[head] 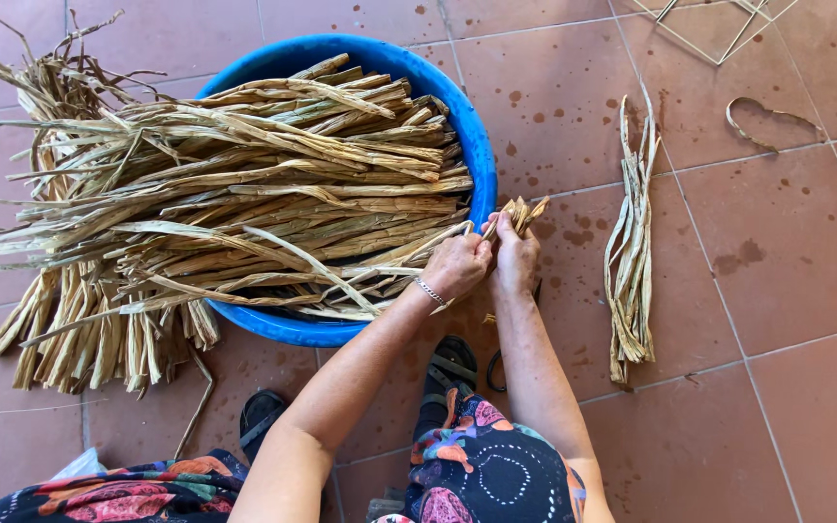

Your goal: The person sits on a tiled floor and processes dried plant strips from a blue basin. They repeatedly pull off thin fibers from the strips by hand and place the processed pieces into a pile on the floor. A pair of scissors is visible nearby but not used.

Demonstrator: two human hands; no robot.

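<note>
Head view: left hand [455, 263] and right hand [515, 254] side by side, both clamped on dried leaf strips [518, 212] beside the blue tub [477, 145] on the tiled floor [787, 291].

Dry fibrous straw-coloured leaf strips [244, 194], glossy blue plastic tub [477, 145], matt terracotta floor tiles [787, 252]

Both arms reach forward, left hand [455, 263] and right hand [515, 254] touching, fingers curled.

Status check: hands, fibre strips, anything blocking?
Left hand and right hand both gripping dried strips at blue tub rim. Side bundle on floor, clear of hands.
</note>
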